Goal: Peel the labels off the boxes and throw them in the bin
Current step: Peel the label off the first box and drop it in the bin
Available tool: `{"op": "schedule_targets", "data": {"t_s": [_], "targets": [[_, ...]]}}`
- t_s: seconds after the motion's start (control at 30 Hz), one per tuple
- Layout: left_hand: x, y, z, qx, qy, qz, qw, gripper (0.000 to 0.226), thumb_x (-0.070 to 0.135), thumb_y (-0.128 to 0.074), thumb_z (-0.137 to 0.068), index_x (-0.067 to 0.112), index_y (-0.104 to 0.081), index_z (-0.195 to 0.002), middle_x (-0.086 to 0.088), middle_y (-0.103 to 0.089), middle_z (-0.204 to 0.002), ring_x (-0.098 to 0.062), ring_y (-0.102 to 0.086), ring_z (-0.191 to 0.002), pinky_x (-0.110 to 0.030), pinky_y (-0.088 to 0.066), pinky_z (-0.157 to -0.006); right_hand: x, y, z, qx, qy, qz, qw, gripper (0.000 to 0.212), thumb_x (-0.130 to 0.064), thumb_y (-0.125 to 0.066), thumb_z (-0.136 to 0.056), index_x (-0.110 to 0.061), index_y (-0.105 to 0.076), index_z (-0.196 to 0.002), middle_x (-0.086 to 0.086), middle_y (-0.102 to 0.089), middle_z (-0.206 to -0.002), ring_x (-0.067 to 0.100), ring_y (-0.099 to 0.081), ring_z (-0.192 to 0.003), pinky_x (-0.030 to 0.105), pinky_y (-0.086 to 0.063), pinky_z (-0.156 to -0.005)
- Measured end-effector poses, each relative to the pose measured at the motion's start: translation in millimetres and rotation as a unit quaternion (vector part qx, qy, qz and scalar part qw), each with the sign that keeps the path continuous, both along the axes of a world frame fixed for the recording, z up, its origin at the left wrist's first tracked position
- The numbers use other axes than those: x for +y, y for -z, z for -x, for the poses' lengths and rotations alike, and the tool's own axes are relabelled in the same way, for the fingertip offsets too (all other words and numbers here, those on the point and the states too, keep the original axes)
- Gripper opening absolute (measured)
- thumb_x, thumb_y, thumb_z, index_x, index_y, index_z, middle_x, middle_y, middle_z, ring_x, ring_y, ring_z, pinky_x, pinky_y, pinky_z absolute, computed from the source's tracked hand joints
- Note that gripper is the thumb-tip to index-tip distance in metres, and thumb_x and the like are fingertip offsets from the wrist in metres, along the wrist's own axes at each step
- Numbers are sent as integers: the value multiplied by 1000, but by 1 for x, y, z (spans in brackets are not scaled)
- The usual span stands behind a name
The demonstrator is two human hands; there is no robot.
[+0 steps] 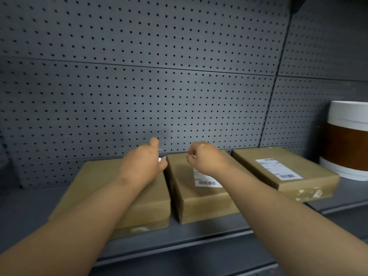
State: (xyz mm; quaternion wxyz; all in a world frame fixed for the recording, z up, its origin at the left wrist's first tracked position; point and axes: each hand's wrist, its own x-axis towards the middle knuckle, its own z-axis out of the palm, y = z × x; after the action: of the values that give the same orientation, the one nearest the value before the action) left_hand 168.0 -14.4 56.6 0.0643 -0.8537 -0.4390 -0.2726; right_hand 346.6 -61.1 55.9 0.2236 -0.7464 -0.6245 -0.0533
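Note:
Three flat brown cardboard boxes lie side by side on a grey shelf. My left hand (143,161) rests over the far right corner of the left box (99,188), fingers curled down; a small white bit shows at its fingertips. No label shows on that box. My right hand (206,158) hovers over the far end of the middle box (201,202), fingers pinched together at the top of its white barcode label (207,181), whose upper part the hand hides. The right box (294,176) carries a full white label (278,168), untouched. No bin is in view.
A grey pegboard wall (139,86) stands right behind the boxes. A white and brown round container (348,140) sits at the far right of the shelf, beside the right box. The grey shelf's front edge (179,246) runs below the boxes.

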Motion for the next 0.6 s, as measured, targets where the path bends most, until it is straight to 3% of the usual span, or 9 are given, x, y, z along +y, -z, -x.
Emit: {"op": "schedule_targets", "data": {"t_s": [0.13, 0.2, 0.3, 0.43, 0.5, 0.6], "targets": [[-22, -1, -63, -10, 8, 14, 1000, 27, 34, -50, -89, 10, -42, -95, -5, -56, -82, -21, -50, -69, -31, -37, -55, -28, -5, -60, -11, 10, 2, 1000, 24, -27, -50, -90, -13, -61, -105, 5, -61, -108, 22, -58, -95, 36, -53, -81], [-36, -1, -97, -19, 12, 25, 999, 25, 35, -51, -89, 12, -40, -88, -8, -58, -89, -21, -49, -70, -30, -38, -57, -43, -6, -93, -13, 11, -1, 1000, 22, -27, -51, -90, -13, -61, -104, 5, -61, -106, 21, -58, -92, 33, -51, -77], [-54, -3, -129, -17, -2, 48, 999, 31, 36, -51, -90, 7, -48, -99, -12, -51, -105, -24, -49, -68, -33, -44, -60, -57, -6, -126, -14, 7, -2, 1000, 20, -25, -51, -89, -12, -62, -101, 6, -62, -103, 22, -58, -92, 30, -46, -73], [-80, -3, -171, -2, -24, 52, 998, 34, 34, -52, -90, 5, -50, -106, -14, -43, -114, -17, -34, -51, -28, -33, -50, -77, -3, -169, -23, 0, -8, 1000, 21, -21, -51, -88, -7, -65, -96, 10, -65, -102, 26, -57, -97, 31, -46, -76], [-89, -3, -188, -10, -30, 48, 998, 34, 35, -53, -90, 4, -51, -105, -14, -43, -113, -21, -40, -54, -30, -38, -53, -85, -1, -186, -24, -7, -19, 1000, 20, -21, -51, -88, -9, -65, -97, 9, -65, -103, 25, -57, -100, 33, -47, -79], [-98, -1, -210, -14, -20, 47, 999, 34, 35, -54, -89, 4, -53, -104, -14, -47, -110, -31, -56, -75, -32, -41, -63, -93, 4, -205, -11, -6, -26, 1000, 21, -22, -51, -89, -12, -63, -102, 8, -62, -108, 24, -56, -102, 35, -52, -79]]}}
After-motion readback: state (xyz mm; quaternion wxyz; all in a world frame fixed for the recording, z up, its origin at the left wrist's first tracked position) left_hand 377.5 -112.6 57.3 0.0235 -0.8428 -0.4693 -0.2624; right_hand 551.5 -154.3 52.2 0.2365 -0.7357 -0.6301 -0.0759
